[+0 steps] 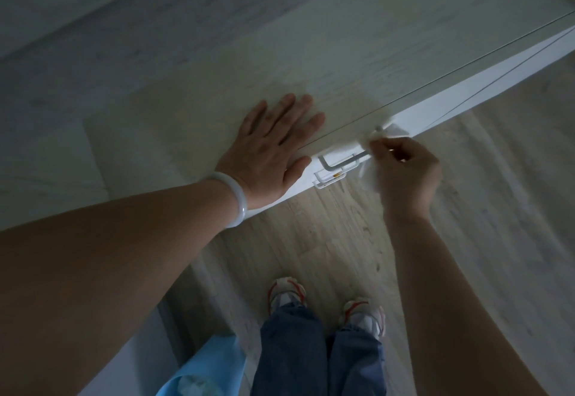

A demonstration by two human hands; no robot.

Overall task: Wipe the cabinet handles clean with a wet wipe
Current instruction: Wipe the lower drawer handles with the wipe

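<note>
A pale wood-plank floor (pixel 342 240) fills the lower half of the view, and a white cabinet (pixel 435 106) with a light wood-grain top (pixel 217 78) crosses from 8 o'clock up to 2 o'clock. The left hand (pixel 273 143) lies flat on that top at the front edge, fingers straight and spread, with a white bangle (pixel 233 199) on the wrist. At 3 o'clock of it, the right hand (pixel 404 174) has its fingers curled, pinching a white wet wipe (pixel 392 132) against the far end of the top metal handle (pixel 342 160) on the cabinet front. More handles (pixel 329 179) show just beneath. At 6 o'clock are blue jeans (pixel 292 349) and white sneakers (pixel 286 293) with red trim.
</note>
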